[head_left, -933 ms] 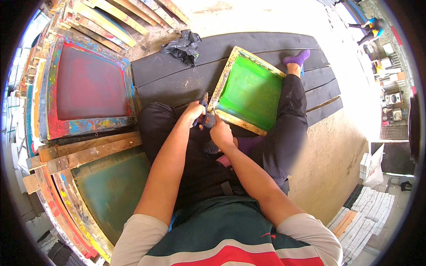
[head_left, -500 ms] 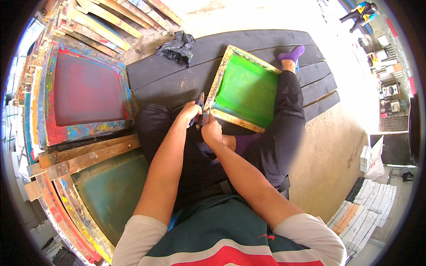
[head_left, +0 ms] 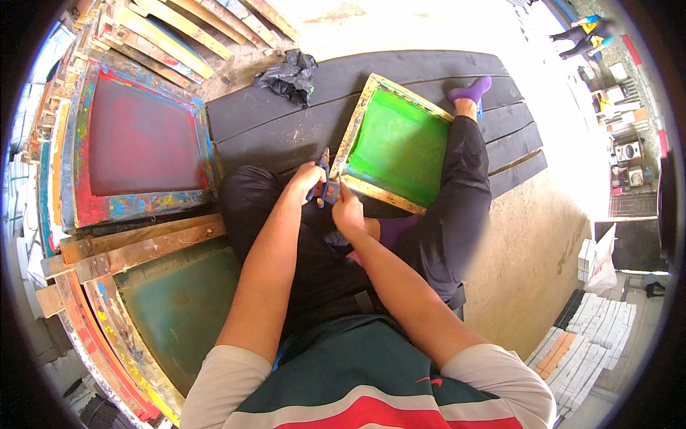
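A wooden screen-printing frame (head_left: 386,196) with bright green mesh (head_left: 400,143) lies tilted between my legs, paint-stained along its wood. My left hand (head_left: 307,179) is closed around blue-handled pliers (head_left: 324,174), held just beside the frame's near left corner. My right hand (head_left: 348,209) grips that same corner from the near side, its thumb or finger stretched along the wood. Fine detail at the plier jaws is too small to make out.
Dark boards (head_left: 271,132) lie beneath the frame, a crumpled black plastic bag (head_left: 289,77) at their far edge. More painted frames stand on the left, one with a dark red mesh (head_left: 143,136). White stacked boxes (head_left: 597,332) sit at the right, and another person (head_left: 589,36) is far right.
My right hand has shifted slightly right, away from the pliers. The pliers' blue handles look spread a little wider. The green frame stays in nearly the same place.
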{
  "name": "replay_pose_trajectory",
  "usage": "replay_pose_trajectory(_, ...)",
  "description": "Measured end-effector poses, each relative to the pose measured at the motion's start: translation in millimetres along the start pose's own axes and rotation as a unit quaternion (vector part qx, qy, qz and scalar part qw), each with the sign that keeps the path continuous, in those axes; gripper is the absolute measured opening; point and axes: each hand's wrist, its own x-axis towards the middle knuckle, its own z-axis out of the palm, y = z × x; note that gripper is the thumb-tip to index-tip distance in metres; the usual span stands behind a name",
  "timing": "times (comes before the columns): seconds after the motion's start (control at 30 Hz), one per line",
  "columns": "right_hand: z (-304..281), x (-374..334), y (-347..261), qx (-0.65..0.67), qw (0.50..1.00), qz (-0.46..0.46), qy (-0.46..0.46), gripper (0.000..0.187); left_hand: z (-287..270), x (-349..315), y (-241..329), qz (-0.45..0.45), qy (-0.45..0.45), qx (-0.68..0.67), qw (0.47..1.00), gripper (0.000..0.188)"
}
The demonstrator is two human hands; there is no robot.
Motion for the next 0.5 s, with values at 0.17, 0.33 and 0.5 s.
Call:
replay_pose_trajectory(0.17, 3, -1, 2, -0.014, 1.0, -0.009, 0.005, 0.049, -1, -8, 5, -0.006, -0.002, -0.007, 1.0, 0.033)
replay_pose_trajectory(0.33, -17, -2, -6, 0.31, 0.92, 0.205, -0.125, 0.045, -13, 0, -6, -0.004, -0.003, -0.027, 1.0, 0.031)
replay_pose_trajectory(0.5, -20, -2, 2, 0.41, 0.861, 0.265, -0.142, 0.045, -8, -3, -2, -0.006, -0.005, -0.032, 0.999, 0.032)
